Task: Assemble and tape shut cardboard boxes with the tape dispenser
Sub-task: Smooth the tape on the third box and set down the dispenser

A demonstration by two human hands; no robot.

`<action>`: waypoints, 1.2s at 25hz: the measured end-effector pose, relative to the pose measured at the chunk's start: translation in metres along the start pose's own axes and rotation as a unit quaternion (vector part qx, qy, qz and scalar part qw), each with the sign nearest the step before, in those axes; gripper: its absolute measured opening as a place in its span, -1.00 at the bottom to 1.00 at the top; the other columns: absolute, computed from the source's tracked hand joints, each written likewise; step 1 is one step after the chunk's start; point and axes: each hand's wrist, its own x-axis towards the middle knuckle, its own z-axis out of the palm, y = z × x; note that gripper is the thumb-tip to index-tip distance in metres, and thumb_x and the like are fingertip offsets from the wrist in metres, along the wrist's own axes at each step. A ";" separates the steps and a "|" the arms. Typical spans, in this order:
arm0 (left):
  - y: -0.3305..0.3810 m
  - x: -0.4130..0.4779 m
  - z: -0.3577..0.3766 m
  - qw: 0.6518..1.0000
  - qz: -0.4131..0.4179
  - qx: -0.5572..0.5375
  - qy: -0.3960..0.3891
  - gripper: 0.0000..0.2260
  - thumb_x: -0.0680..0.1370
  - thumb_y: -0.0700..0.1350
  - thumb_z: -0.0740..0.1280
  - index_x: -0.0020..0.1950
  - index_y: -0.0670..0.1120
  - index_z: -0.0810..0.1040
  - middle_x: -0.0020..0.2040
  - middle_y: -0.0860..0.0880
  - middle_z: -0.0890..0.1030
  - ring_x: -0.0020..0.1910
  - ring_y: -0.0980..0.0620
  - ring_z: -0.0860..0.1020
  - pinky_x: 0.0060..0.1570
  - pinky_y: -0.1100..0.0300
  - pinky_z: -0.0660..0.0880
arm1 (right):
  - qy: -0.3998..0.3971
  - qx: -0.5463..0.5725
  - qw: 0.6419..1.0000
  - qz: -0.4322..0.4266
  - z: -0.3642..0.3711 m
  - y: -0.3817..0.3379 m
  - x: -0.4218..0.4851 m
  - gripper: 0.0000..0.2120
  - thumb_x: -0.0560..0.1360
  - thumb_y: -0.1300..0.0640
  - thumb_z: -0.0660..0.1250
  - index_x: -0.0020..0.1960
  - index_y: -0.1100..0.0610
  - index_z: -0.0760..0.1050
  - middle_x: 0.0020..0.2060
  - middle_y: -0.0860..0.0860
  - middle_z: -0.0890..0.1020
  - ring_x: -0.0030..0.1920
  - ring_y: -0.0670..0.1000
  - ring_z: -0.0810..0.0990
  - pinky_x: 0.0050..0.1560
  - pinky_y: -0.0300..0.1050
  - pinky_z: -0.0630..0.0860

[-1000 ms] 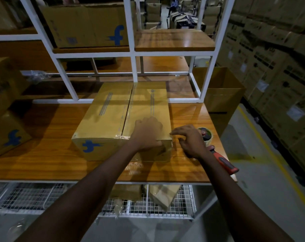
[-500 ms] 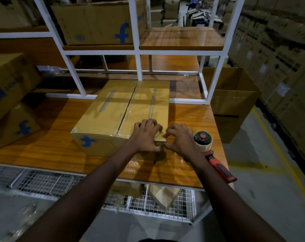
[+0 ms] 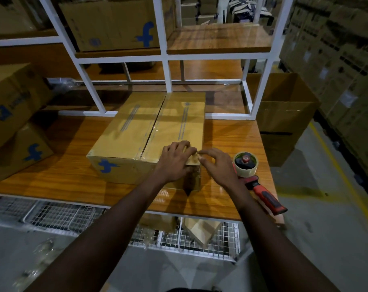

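Bare table (image 3: 61, 171) lies open at 9 o'clock of the box (image 3: 136, 131) — until the stacked boxes (image 3: 16, 123). At 12 the white frame (image 3: 168, 81) blocks; at 3 a narrow strip, then the dispenser (image 3: 247, 167) near the edge. At 6, a thin margin.

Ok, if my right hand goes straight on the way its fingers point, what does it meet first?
The cardboard box: the right hand points left at its near right corner, fingertips seemingly touching it. Just beyond lie fingers of the left hand, though depth is unclear.
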 end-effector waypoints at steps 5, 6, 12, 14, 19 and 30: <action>0.010 -0.003 -0.001 0.999 -0.029 -0.016 0.003 -0.36 0.29 0.37 0.36 0.25 0.07 0.35 0.29 -0.03 0.37 0.23 -0.08 0.38 0.15 -0.04 0.33 | 0.063 0.014 0.995 0.082 0.025 0.020 -0.037 -0.63 0.56 0.23 0.27 0.37 0.10 0.48 0.28 0.06 0.58 0.29 0.04 0.51 0.26 -0.16 0.39; 0.013 -0.004 0.000 0.999 -0.048 -0.017 0.006 -0.31 0.23 0.41 0.38 0.22 0.07 0.34 0.28 -0.02 0.38 0.22 -0.06 0.37 0.17 -0.04 0.33 | 0.078 0.018 0.992 0.093 0.028 0.023 -0.041 -0.62 0.56 0.25 0.26 0.37 0.10 0.48 0.27 0.06 0.58 0.29 0.05 0.51 0.27 -0.14 0.40; 0.021 -0.002 0.001 0.998 -0.068 0.015 0.001 -0.35 0.31 0.23 0.48 0.27 0.05 0.32 0.30 -0.03 0.37 0.25 -0.08 0.39 0.20 -0.04 0.33 | 0.099 0.094 0.983 0.127 0.052 -0.010 -0.050 -0.42 0.55 0.23 0.26 0.54 0.13 0.21 0.37 -0.02 0.43 0.30 -0.11 0.39 0.25 -0.44 0.28; 0.020 -0.003 -0.001 0.999 -0.049 0.018 -0.002 -0.38 0.33 0.12 0.47 0.30 0.03 0.32 0.32 -0.05 0.35 0.25 -0.09 0.39 0.17 -0.04 0.33 | 0.066 0.134 0.980 0.128 0.067 -0.024 -0.056 -0.35 0.57 0.20 0.24 0.58 0.11 0.06 0.43 0.04 0.38 0.35 -0.08 0.35 0.23 -0.42 0.25; 0.011 -0.007 -0.007 1.000 0.003 0.013 -0.026 -0.38 0.37 0.03 0.43 0.37 0.02 0.29 0.38 -0.09 0.31 0.30 -0.13 0.35 0.18 -0.05 0.33 | -0.011 0.124 0.980 0.157 0.076 -0.010 -0.057 -0.28 0.56 0.04 0.17 0.60 0.01 -0.13 0.49 0.12 0.32 0.41 0.13 0.36 0.35 -0.01 0.36; 0.002 -0.011 0.003 1.000 0.009 0.021 0.004 -0.53 0.56 0.26 0.04 0.38 0.08 0.33 0.38 -0.03 0.38 0.27 -0.07 0.40 0.08 0.00 0.36 | 0.134 0.047 0.989 0.029 0.062 -0.017 -0.034 -0.42 0.52 0.25 0.15 0.54 0.18 0.18 0.50 0.03 0.26 0.48 -0.04 0.24 0.46 -0.20 0.23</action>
